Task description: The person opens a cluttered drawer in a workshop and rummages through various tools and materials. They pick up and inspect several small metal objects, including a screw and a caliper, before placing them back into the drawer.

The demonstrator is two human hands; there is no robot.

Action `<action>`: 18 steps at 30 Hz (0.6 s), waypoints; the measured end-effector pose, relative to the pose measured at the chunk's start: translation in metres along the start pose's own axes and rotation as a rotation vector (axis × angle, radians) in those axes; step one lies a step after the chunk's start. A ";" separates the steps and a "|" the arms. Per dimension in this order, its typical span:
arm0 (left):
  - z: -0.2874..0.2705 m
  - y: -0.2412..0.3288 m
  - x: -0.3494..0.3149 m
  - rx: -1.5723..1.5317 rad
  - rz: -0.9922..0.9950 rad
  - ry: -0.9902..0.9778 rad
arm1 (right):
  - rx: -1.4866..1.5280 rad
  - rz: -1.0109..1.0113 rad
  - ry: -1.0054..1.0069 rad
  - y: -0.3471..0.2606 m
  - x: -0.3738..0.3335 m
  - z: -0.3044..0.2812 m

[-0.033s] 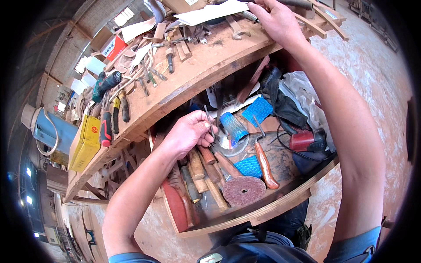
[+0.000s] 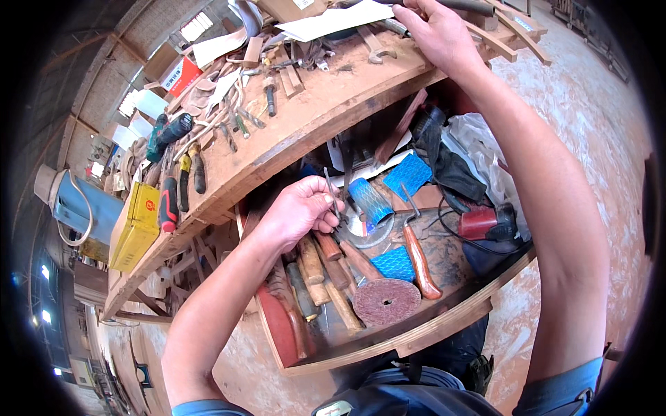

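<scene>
The left hand [image 2: 300,211] is inside the open drawer [image 2: 388,340], fingers pinched on a thin metal tool [image 2: 331,194]; it seems the picking step. The tool stands nearly upright, long axis approx. vertical, tip pointing up toward the workbench [image 2: 305,132] edge. Next move probably needs to lift it straight, w/o catching the wooden-handled tools [image 2: 333,270] beside. The right hand [image 2: 444,35] rests on the benchtop; whether it grips sth I cannot tell.
</scene>
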State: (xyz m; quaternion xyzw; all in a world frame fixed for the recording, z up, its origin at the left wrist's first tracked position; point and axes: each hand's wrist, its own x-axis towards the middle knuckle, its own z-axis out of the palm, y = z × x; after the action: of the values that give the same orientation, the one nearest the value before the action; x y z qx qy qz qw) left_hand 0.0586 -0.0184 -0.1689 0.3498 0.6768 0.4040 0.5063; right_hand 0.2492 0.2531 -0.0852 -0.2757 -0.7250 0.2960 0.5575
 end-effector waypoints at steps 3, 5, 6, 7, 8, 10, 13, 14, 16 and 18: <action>0.001 0.001 -0.001 0.044 -0.007 0.035 | -0.070 -0.048 0.027 0.004 0.001 0.000; 0.004 0.001 -0.001 0.079 -0.008 0.063 | -0.056 -0.056 0.024 0.008 0.002 0.000; 0.005 0.001 -0.002 0.097 -0.009 0.076 | -0.049 -0.060 0.022 0.010 0.002 0.001; 0.006 0.002 -0.002 0.107 -0.009 0.079 | -0.025 -0.046 0.022 0.008 0.002 0.001; 0.006 0.003 -0.003 0.117 -0.010 0.081 | -0.002 -0.031 0.021 0.007 0.002 0.001; 0.006 0.003 -0.004 0.119 -0.008 0.084 | 0.017 -0.025 0.025 0.006 0.000 0.002; 0.005 -0.001 -0.002 0.175 0.016 0.087 | -0.334 -0.107 0.006 0.019 0.006 0.000; 0.007 0.001 -0.003 0.188 0.023 0.093 | -0.295 -0.137 0.057 0.025 0.009 0.001; 0.008 0.001 -0.004 0.202 0.030 0.092 | -0.283 -0.121 0.048 0.030 0.011 0.002; 0.009 0.002 -0.005 0.209 0.029 0.100 | -0.278 -0.116 0.047 0.029 0.010 0.004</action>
State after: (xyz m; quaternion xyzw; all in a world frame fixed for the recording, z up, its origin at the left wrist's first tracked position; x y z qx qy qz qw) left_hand 0.0685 -0.0208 -0.1667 0.3901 0.7344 0.3554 0.4269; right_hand 0.2456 0.2793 -0.1012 -0.3146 -0.7603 0.1534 0.5471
